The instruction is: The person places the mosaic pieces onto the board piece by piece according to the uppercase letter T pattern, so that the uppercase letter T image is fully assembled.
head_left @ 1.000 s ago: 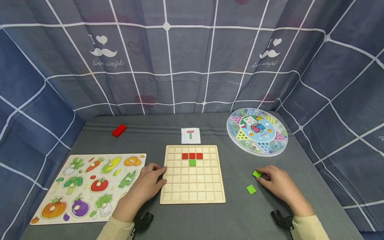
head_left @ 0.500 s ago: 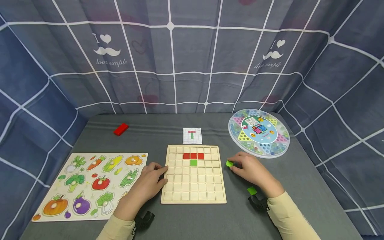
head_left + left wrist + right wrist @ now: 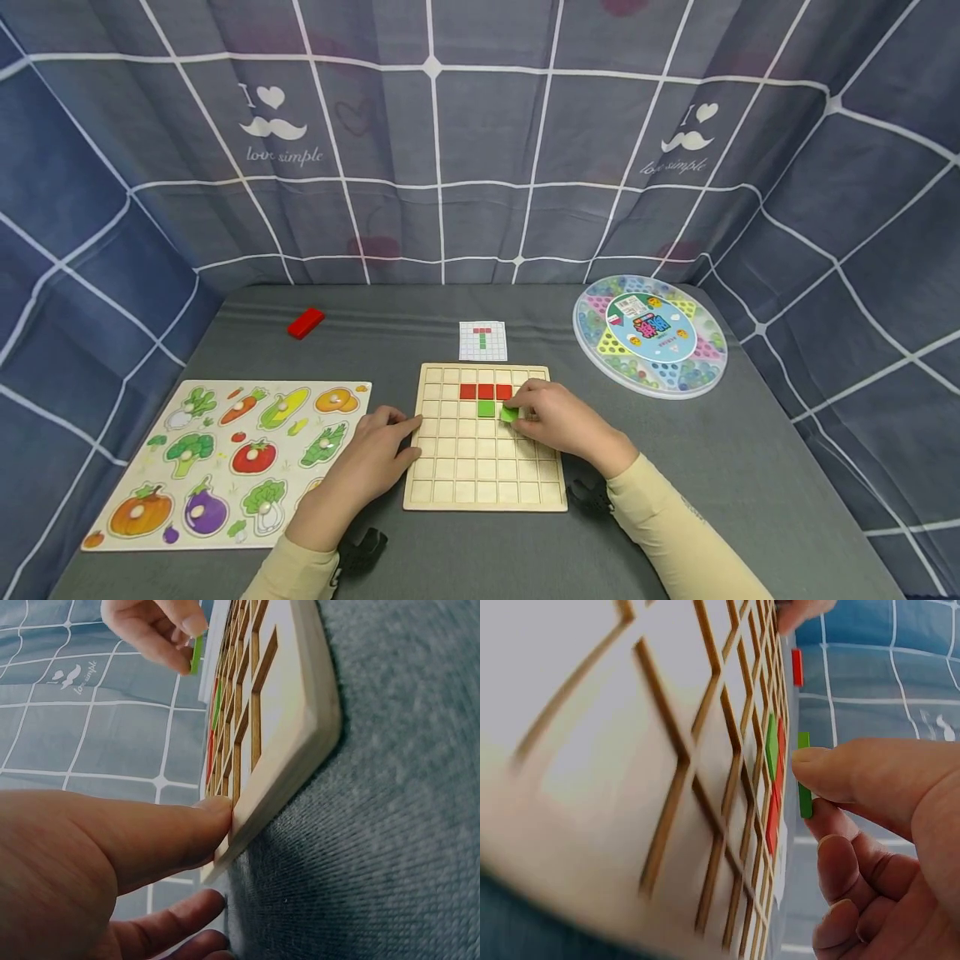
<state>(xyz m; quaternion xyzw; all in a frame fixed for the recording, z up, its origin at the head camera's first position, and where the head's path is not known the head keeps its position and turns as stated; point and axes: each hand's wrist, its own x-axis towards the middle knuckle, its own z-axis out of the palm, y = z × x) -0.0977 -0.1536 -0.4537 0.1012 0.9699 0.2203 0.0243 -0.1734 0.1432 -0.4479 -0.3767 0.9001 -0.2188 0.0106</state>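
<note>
A wooden grid board [image 3: 450,471] lies on the table with three red tiles [image 3: 486,392] in a row and a green tile [image 3: 486,409] below the middle one. My right hand [image 3: 564,421] pinches another green tile [image 3: 805,776] between thumb and fingers, above the board and just right of the placed green one. It appears raised off the surface in both wrist views. At the board's left edge, my left hand [image 3: 375,450] rests its thumb and index finger on the rim. The left wrist view shows the thumb [image 3: 202,825] pressing there.
Behind the board lies a small pattern card [image 3: 483,342] with a red and green T. A vegetable puzzle [image 3: 285,467] lies left, partly under my left arm. A red block [image 3: 306,323] sits back left, a round game box [image 3: 651,333] back right. Grey-blue curtains surround the table.
My right hand has carried the green tile leftwards from the table to over the board. The loose green tile on the right is now hidden by my right arm. The left hand stays put.
</note>
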